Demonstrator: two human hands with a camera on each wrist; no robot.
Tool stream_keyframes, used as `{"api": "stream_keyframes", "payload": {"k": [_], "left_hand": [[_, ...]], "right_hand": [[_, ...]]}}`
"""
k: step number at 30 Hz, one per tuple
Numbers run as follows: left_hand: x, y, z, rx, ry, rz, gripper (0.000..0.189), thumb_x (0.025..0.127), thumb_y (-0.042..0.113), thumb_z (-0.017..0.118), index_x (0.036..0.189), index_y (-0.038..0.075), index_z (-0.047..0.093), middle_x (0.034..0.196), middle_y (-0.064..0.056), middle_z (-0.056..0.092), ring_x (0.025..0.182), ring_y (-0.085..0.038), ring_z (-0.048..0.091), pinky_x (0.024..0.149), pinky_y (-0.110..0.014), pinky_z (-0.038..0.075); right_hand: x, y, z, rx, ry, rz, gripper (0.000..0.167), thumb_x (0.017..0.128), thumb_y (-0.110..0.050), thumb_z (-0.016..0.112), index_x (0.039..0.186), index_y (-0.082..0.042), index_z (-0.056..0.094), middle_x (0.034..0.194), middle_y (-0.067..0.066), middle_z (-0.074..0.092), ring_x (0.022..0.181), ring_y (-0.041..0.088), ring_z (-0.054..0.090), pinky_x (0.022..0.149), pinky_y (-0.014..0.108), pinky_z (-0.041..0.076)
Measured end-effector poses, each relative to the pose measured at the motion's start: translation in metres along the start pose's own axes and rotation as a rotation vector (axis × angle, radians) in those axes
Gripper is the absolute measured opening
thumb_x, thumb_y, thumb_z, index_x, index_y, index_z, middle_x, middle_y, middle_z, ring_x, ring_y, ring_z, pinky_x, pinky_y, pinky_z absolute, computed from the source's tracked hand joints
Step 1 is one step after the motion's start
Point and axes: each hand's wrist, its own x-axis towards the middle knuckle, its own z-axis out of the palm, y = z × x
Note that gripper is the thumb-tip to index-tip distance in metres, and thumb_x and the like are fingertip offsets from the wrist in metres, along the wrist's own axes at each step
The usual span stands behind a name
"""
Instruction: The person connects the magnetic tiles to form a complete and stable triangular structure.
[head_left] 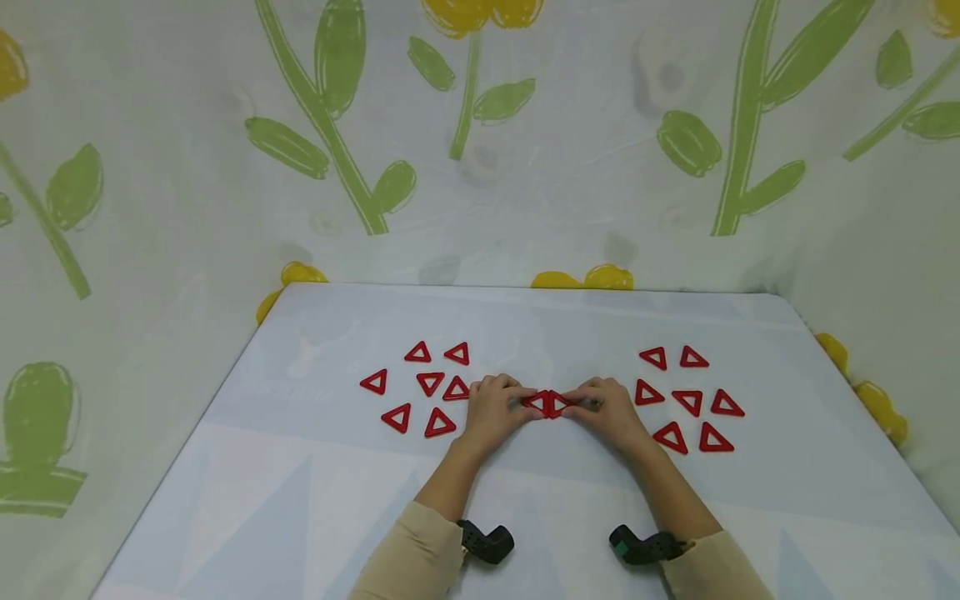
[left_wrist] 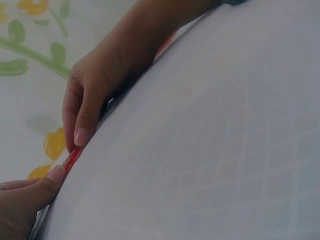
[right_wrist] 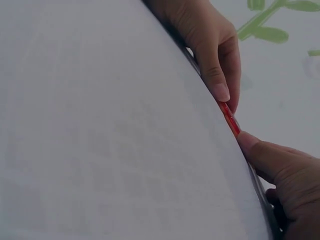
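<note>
Two red triangle frames meet edge to edge at the middle of the table. My left hand (head_left: 495, 410) pinches the left red triangle (head_left: 537, 403) by its outer corner between thumb and fingers. From the other side, my right hand (head_left: 609, 412) pinches the right red triangle (head_left: 558, 404) the same way. Their flat sides face each other. Both wrist views show the thumbs low over the tabletop, with a thin red strip (left_wrist: 73, 158) between the two hands. The red edge (right_wrist: 230, 120) lies close along the surface.
Several loose red triangles (head_left: 431, 383) lie spread left of my hands, one right beside the left fingers. Another group of red triangles (head_left: 687, 402) lies to the right. Behind the pale table (head_left: 315, 517) hangs a flower-patterned cloth (head_left: 555, 192).
</note>
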Motion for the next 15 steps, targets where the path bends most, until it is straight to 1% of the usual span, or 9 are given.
{"api": "stream_keyframes", "payload": {"k": [3,6,11,13,15], "left_hand": [[0.000,0.001,-0.001,-0.008,0.007,0.011,0.036,0.080,0.040,0.073,0.113,0.025,0.071,0.098,0.002,0.059,0.096,-0.017,0.050,0.081,-0.036,0.033],[-0.001,0.002,-0.001,-0.013,0.002,0.003,0.035,0.080,0.038,0.073,0.113,0.025,0.071,0.098,0.002,0.060,0.096,-0.017,0.051,0.082,-0.036,0.033],[-0.002,0.002,0.000,-0.017,0.006,-0.004,0.034,0.080,0.038,0.074,0.112,0.026,0.072,0.098,0.003,0.060,0.096,-0.016,0.051,0.084,-0.036,0.034],[-0.002,0.001,0.001,-0.014,0.013,-0.002,0.034,0.080,0.038,0.074,0.111,0.026,0.072,0.097,0.003,0.060,0.095,-0.017,0.051,0.084,-0.037,0.034],[-0.002,0.000,0.001,-0.008,0.017,-0.002,0.034,0.079,0.038,0.074,0.111,0.026,0.072,0.098,0.003,0.060,0.095,-0.017,0.052,0.084,-0.037,0.034]], "right_hand": [[-0.002,0.002,0.001,-0.024,0.008,0.016,0.025,0.074,-0.016,0.080,0.099,-0.011,0.076,0.089,0.002,0.067,0.083,0.017,0.051,0.068,0.029,0.040],[-0.004,0.000,-0.001,-0.017,-0.006,0.053,0.027,0.075,-0.017,0.080,0.101,-0.011,0.075,0.093,0.003,0.068,0.086,0.018,0.053,0.071,0.030,0.043],[-0.011,-0.007,-0.011,0.069,-0.060,0.174,0.029,0.078,-0.019,0.077,0.106,-0.012,0.073,0.100,0.003,0.067,0.095,0.021,0.055,0.079,0.034,0.047],[-0.014,-0.006,-0.015,0.089,-0.074,0.227,0.029,0.079,-0.021,0.076,0.107,-0.013,0.073,0.102,0.002,0.066,0.098,0.021,0.056,0.082,0.033,0.047],[-0.016,-0.005,-0.019,0.095,-0.078,0.261,0.029,0.080,-0.022,0.076,0.108,-0.014,0.072,0.104,0.002,0.065,0.099,0.020,0.056,0.082,0.029,0.048]]}}
